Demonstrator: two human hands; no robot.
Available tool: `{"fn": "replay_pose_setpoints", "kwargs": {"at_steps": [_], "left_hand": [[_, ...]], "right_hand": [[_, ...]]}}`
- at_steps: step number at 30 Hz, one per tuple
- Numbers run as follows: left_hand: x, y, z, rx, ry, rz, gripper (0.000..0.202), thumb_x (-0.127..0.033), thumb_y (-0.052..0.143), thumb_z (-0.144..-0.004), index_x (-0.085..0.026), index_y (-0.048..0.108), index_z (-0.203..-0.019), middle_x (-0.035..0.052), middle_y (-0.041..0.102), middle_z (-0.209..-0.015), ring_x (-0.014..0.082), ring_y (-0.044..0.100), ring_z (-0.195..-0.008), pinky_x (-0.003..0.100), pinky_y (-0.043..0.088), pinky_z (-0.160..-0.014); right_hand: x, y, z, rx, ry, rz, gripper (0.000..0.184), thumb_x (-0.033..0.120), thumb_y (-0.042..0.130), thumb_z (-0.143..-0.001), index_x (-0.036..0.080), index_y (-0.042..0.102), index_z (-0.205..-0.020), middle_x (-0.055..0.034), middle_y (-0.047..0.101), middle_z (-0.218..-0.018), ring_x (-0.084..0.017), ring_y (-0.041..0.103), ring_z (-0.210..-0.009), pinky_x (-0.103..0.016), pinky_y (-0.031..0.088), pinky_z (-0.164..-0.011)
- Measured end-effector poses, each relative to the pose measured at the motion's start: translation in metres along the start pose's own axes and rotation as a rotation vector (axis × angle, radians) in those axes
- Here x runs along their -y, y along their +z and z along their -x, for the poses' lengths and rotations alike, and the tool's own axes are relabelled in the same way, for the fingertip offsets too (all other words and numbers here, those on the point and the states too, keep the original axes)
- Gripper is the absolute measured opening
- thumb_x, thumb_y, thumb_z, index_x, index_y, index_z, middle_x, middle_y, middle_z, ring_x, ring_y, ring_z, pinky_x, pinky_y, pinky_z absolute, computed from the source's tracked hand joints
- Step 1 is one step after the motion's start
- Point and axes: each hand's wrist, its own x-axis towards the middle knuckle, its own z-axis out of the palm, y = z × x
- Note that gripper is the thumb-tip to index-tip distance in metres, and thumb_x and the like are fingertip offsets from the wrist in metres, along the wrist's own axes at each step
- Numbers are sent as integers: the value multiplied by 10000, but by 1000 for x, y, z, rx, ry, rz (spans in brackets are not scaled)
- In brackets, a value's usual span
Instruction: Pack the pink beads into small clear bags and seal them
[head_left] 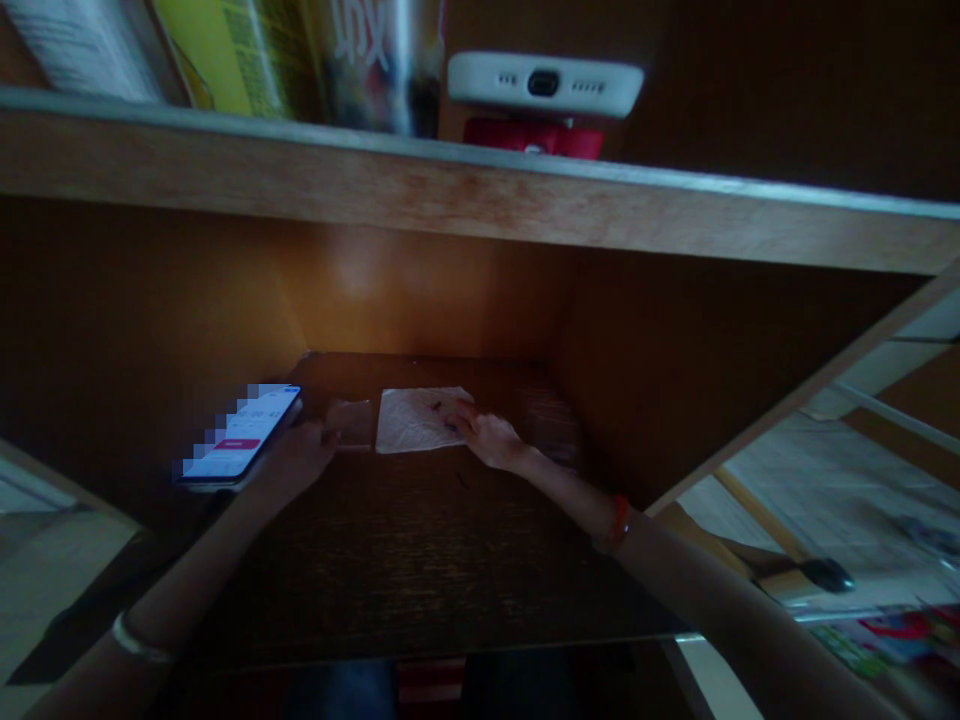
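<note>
**Reader:** What is under your hands?

**Me:** A white paper napkin [420, 420] lies flat toward the back of a dark wooden desk [420, 560]. It has a few small dark marks, too dim for me to make out. My right hand [491, 442] reaches in from the right, with its fingertips [459, 414] on the napkin's right side.

**Reader:** And your other hand?

**Me:** My left hand [294, 462] is just left of the napkin. Its fingers [328, 433] are at a small, flat brown square [352, 423] lying right beside the napkin.

**Reader:** Are you gripping anything?

**Me:** My hands are apart, with the napkin between them, but in this dim light I cannot tell whether either one is closed on anything.

**Reader:** What else is nearby?

**Me:** Beside my left hand, a smartphone [240, 435] lies at a slant, its lit screen partly pixelated. Right of the napkin is a dim, striped stack [551, 425]. A metal bangle [136, 640] circles my left wrist and an orange band [619, 522] circles my right. Above the desk, a wooden shelf board [480, 180] crosses the view, holding books [247, 60] and a white device with a dark port [544, 85] on a red base [532, 138].
</note>
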Motion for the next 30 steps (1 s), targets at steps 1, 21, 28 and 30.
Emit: {"fn": "replay_pose_setpoints", "kwargs": {"at_steps": [1,21,28,30], "left_hand": [[-2,0,0,-18,-25,-33,370,-333,361,-844,-73,625,-857,169,657,-779,285,642,-743,355,467,-687],[-85,38,-137,-217,172,248,202,-187,494,-841,-188,671,-940,70,700,-947,192,642,-869,273,459,-759],[-94,52,-178,-189,96,234,211,-304,534,-874,-126,630,-932,70,662,-946,189,619,-899,411,461,-849],[-92,54,-183,-174,101,239,217,-318,532,-877,-128,622,-930,63,651,-968,184,612,-912,413,463,-856]], "right_hand": [[0,0,2,27,-1,137,284,275,522,-853,100,586,-1067,-144,693,-858,-222,632,-764,-335,437,-719],[13,7,16,-12,-129,710,349,274,336,-932,95,521,-1167,-165,594,-1167,-254,580,-1043,-360,444,-871],[17,-10,16,56,11,672,424,381,329,-931,125,507,-1218,-157,675,-991,-247,644,-926,-357,461,-831],[18,-19,16,73,43,674,453,402,313,-932,131,478,-1254,-148,689,-936,-250,654,-899,-354,471,-798]]}}
